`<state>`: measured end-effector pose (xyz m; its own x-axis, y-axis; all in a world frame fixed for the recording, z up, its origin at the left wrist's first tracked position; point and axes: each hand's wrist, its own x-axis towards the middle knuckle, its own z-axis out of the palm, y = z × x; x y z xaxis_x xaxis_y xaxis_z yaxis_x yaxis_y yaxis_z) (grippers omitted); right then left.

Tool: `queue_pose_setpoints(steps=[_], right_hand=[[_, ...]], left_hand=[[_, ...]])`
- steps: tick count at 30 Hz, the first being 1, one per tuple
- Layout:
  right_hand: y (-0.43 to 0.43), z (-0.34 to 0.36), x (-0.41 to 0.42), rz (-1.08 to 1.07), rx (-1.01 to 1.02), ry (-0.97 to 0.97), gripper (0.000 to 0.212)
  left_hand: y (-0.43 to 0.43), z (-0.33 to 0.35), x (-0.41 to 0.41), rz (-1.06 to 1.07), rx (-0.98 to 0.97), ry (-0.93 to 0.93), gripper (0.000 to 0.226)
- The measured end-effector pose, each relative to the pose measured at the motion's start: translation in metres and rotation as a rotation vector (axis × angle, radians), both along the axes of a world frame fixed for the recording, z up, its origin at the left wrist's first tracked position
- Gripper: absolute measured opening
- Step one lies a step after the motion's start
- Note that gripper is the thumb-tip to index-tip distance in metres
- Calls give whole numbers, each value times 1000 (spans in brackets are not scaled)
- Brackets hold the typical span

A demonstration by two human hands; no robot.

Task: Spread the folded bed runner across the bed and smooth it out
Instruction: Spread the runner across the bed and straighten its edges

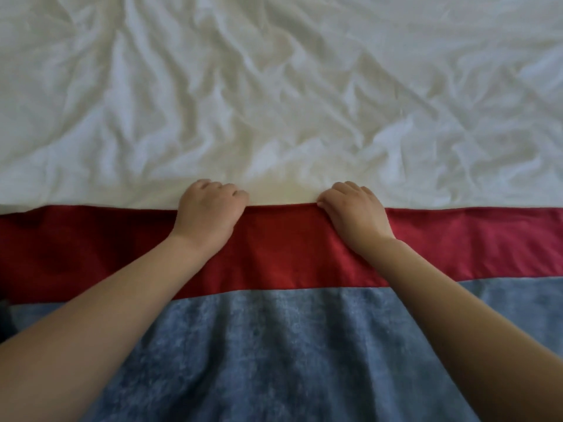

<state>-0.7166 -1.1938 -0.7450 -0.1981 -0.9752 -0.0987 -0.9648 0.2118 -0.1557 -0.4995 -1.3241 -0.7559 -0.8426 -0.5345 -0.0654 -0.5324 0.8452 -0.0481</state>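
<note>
The bed runner [280,330] lies across the near part of the bed, a red band along its far edge and mottled blue-grey cloth closer to me. The red band reaches both sides of the view. My left hand [210,211] and my right hand [355,210] both grip the runner's far red edge, fingers curled over it, about a hand's width apart near the middle. Soft folds run through the blue-grey part between my forearms.
A white, heavily wrinkled bed sheet [274,95] covers the whole bed beyond the runner's edge. A dark patch [4,315] shows at the far left edge below the red band.
</note>
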Motion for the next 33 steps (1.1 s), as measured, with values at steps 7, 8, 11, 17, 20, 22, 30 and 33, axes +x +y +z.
queue_pose_setpoints(steps=[7, 8, 11, 17, 20, 22, 30, 33], right_hand=[[-18, 3, 19, -60, 37, -143, 22], [-22, 6, 25, -27, 33, -159, 23], [-36, 9, 51, 107, 47, -192, 20], [-73, 6, 112, 278, -21, -259, 24], [-86, -1, 135, 338, -8, -186, 21], [-93, -7, 139, 293, -14, -146, 16], [-99, -4, 152, 39, -20, -220, 16], [-102, -1, 162, 91, -28, -245, 16]], left_hand=[[-2, 10, 13, 0, -9, 88, 12], [-5, 13, 21, -4, -21, 84, 10], [-15, 19, 51, -19, -76, 64, 15], [-42, 13, 119, 16, -118, 60, 29], [-54, 4, 138, -21, -140, 70, 34], [-58, 2, 138, -19, -172, 73, 32], [-69, 16, 125, 172, -33, 67, 22], [-79, 19, 148, 220, 30, 136, 18]])
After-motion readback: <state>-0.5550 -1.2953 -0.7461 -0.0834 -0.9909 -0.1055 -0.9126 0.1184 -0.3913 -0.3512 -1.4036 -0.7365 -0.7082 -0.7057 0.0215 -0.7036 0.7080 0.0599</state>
